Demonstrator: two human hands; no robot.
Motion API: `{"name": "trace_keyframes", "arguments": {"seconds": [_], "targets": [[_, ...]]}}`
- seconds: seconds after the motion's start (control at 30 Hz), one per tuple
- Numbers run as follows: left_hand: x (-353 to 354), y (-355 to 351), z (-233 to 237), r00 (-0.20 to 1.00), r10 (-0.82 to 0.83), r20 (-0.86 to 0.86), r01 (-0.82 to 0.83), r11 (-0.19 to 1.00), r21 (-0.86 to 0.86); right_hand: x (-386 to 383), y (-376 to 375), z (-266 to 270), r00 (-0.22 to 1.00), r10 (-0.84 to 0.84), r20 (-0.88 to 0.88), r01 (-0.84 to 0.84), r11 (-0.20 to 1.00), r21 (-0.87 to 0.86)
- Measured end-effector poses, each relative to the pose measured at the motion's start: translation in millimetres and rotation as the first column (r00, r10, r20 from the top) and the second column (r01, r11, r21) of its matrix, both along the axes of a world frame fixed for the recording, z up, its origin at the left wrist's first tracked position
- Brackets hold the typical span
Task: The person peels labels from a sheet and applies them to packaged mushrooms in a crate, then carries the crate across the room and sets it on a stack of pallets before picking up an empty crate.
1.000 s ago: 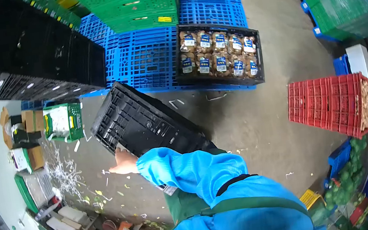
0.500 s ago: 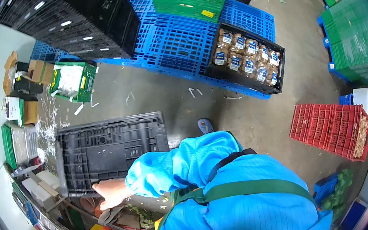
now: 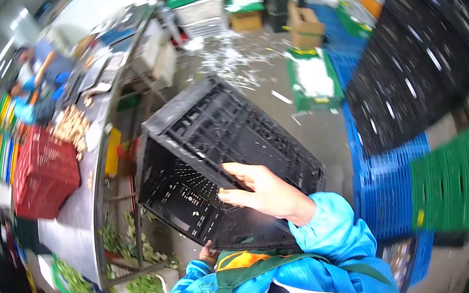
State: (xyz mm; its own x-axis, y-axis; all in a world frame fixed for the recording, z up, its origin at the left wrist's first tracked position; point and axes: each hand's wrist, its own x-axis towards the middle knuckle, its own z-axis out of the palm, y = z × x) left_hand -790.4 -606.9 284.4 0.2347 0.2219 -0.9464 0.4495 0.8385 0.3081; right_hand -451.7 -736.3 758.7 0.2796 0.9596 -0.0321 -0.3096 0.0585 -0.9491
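Note:
I hold a black plastic crate (image 3: 208, 126) tilted in front of me, its open side turned toward me. My right hand (image 3: 262, 190) grips the crate's near rim, with the fingers curled over the edge and a blue sleeve behind the wrist. My left hand (image 3: 206, 251) is mostly hidden under the crate's lower corner, and only the knuckles show against it. The crate looks empty apart from a few pale specks inside.
A metal table (image 3: 82, 192) stands left with a red crate (image 3: 40, 174) and pale mushrooms (image 3: 71, 126) on it. Another person (image 3: 35, 72) works at the far left. Stacked black crates (image 3: 419, 54), a blue pallet (image 3: 384, 185) and green crates (image 3: 461, 180) fill the right. Cardboard boxes (image 3: 301, 20) and paper scraps lie ahead.
My view has swung round from the pallets to the table. The crate has turned from bottom-up to open side facing me, and my right hand now grips its rim.

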Motion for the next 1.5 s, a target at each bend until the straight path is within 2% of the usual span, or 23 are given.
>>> {"name": "trace_keyframes", "arguments": {"seconds": [0.03, 0.07, 0.1, 0.17, 0.23, 0.3, 0.53, 0.7, 0.77, 0.83, 0.9, 0.97, 1.03, 1.07, 1.1, 1.17, 1.2, 1.23, 1.27, 1.33, 1.37, 1.43, 1.5], "targets": [[-11, 13, -32, 0.989, -0.144, 0.038, 0.145, 0.989, -0.023, 3, 16, 4, 0.997, 0.073, 0.020, -0.074, 0.997, 0.000], [25, 2, 19, 0.950, 0.267, -0.163, -0.283, 0.955, -0.083, 8, 31, 7, 0.999, 0.024, 0.035, -0.024, 1.000, -0.017], [33, 7, -14, 0.905, 0.400, -0.141, -0.422, 0.886, -0.194, 16, 45, 9, 0.998, -0.011, 0.054, 0.012, 1.000, -0.021], [90, 14, 48, 0.839, 0.483, -0.251, -0.533, 0.821, -0.203, 42, 61, 9, 0.991, 0.104, 0.089, -0.095, 0.990, -0.103], [128, 31, 80, 0.773, 0.631, 0.065, -0.597, 0.759, -0.260, 71, 89, 1, 0.990, 0.080, 0.112, -0.068, 0.992, -0.105], [154, 54, 58, 0.688, 0.712, 0.140, -0.652, 0.691, -0.312, 111, 116, 0, 0.998, 0.046, 0.050, -0.038, 0.990, -0.139], [255, 162, 27, 0.472, 0.831, 0.294, -0.775, 0.550, -0.312, 278, 233, -19, 0.997, -0.057, 0.056, 0.064, 0.990, -0.123], [337, 221, 73, 0.544, 0.825, 0.154, -0.802, 0.565, -0.193, 357, 297, -27, 0.991, -0.116, 0.066, 0.125, 0.981, -0.152], [359, 240, 44, 0.641, 0.748, 0.171, -0.721, 0.663, -0.200, 384, 319, -30, 0.992, -0.103, 0.077, 0.114, 0.981, -0.159], [399, 267, 64, 0.628, 0.767, 0.132, -0.745, 0.642, -0.182, 412, 343, -38, 0.992, -0.103, 0.075, 0.114, 0.980, -0.160], [424, 295, 33, 0.590, 0.794, 0.149, -0.732, 0.603, -0.317, 436, 362, -44, 0.985, -0.161, 0.053, 0.168, 0.974, -0.155], [461, 327, 50, 0.698, 0.715, 0.045, -0.689, 0.687, -0.229, 452, 386, -39, 0.974, -0.216, 0.066, 0.224, 0.964, -0.146], [507, 361, -11, 0.776, 0.629, -0.044, -0.631, 0.776, -0.021, 479, 415, -34, 0.962, -0.269, -0.042, 0.253, 0.941, -0.227], [531, 377, -8, 0.855, 0.518, 0.001, -0.491, 0.811, 0.317, 486, 437, -32, 0.930, -0.366, -0.023, 0.349, 0.903, -0.249], [558, 386, 1, 0.918, 0.397, -0.008, -0.305, 0.718, 0.626, 503, 452, -38, 0.918, -0.396, 0.001, 0.383, 0.887, -0.258], [597, 422, 149, 0.949, 0.153, -0.275, 0.139, 0.579, 0.804, 521, 489, -29, 0.919, -0.392, -0.050, 0.366, 0.892, -0.264], [623, 436, 162, 0.997, -0.015, -0.080, 0.075, 0.556, 0.828, 529, 506, -29, 0.921, -0.386, -0.044, 0.361, 0.893, -0.269], [646, 455, 173, 0.976, -0.187, 0.115, 0.003, 0.538, 0.843, 536, 524, -31, 0.916, -0.392, -0.086, 0.356, 0.893, -0.274], [666, 467, 208, 0.869, -0.321, 0.377, -0.069, 0.675, 0.734, 543, 540, -35, 0.908, -0.399, -0.129, 0.352, 0.893, -0.281], [708, 487, 247, 0.500, -0.503, 0.705, 0.033, 0.825, 0.564, 562, 568, -52, 0.903, -0.402, -0.152, 0.348, 0.892, -0.288], [726, 491, 249, 0.286, -0.572, 0.769, 0.159, 0.819, 0.551, 571, 577, -59, 0.894, -0.410, -0.179, 0.349, 0.890, -0.294], [739, 490, 257, 0.202, -0.722, 0.662, -0.007, 0.675, 0.738, 588, 593, -68, 0.857, -0.466, -0.220, 0.393, 0.866, -0.309], [755, 518, 272, 0.267, -0.781, 0.565, -0.021, 0.581, 0.813, 619, 600, -78, 0.817, -0.485, -0.313, 0.393, 0.865, -0.313]]}}
